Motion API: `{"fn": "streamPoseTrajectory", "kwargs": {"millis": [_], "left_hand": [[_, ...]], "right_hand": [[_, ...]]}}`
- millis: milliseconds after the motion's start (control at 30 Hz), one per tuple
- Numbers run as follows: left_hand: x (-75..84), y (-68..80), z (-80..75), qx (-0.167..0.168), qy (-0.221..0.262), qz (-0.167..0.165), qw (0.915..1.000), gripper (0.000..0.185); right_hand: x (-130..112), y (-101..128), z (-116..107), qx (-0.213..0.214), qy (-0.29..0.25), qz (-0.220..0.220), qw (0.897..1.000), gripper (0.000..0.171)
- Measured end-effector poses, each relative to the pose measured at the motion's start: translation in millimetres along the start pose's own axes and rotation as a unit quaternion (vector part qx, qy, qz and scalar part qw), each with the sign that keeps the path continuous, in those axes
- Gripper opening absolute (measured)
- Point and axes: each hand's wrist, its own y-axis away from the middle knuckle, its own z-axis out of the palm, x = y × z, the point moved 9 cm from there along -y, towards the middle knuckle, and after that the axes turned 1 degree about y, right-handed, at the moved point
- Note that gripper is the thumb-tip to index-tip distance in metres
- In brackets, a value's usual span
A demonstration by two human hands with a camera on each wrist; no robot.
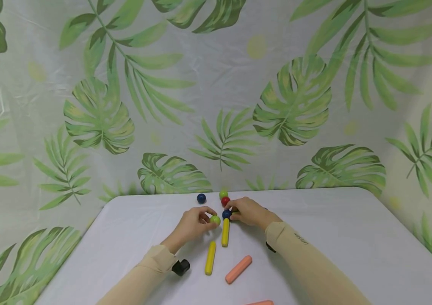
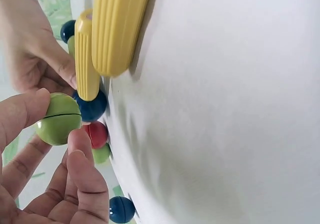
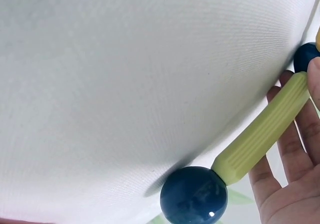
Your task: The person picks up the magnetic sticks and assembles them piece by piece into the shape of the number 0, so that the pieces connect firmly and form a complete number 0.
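Note:
My left hand pinches a light green ball between thumb and fingertips, held close to the left of a dark blue ball. The thumb and index finger of my right hand grip that blue ball from the right. A yellow stick meets its near side, and a red ball with another green ball lies beyond it. Under the right palm runs a green stick, one end at the gripped ball, the other touching a second blue ball.
Apart from these, a blue ball lies near the white table's far edge. Closer in are a second yellow stick and an orange stick. Part of another orange stick shows at the bottom. A leaf-patterned curtain hangs behind the table.

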Motion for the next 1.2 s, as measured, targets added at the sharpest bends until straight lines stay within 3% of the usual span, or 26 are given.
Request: {"fn": "streamPoseTrajectory", "kwargs": {"millis": [333, 667, 967, 1200], "left_hand": [[9.4, 20.1, 10.6, -0.035, 0.022, 0.021, 0.9989, 0.025], [18.2, 33.5, 19.9, -0.062, 0.002, 0.058, 0.9964, 0.023], [21.3, 42.7, 28.3, -0.092, 0.001, 0.048, 0.9946, 0.021], [27.9, 46.4, 34.9, -0.118, -0.002, 0.071, 0.9904, 0.022]], "right_hand": [[-1, 1, -1, -0.003, -0.002, 0.001, 1.000, 0.027], [1, 1, -1, -0.005, 0.003, 0.004, 1.000, 0.028], [-2, 1, -2, -0.001, 0.002, -0.004, 1.000, 0.027], [0, 2, -1, -0.005, 0.001, -0.002, 1.000, 0.027]]}}
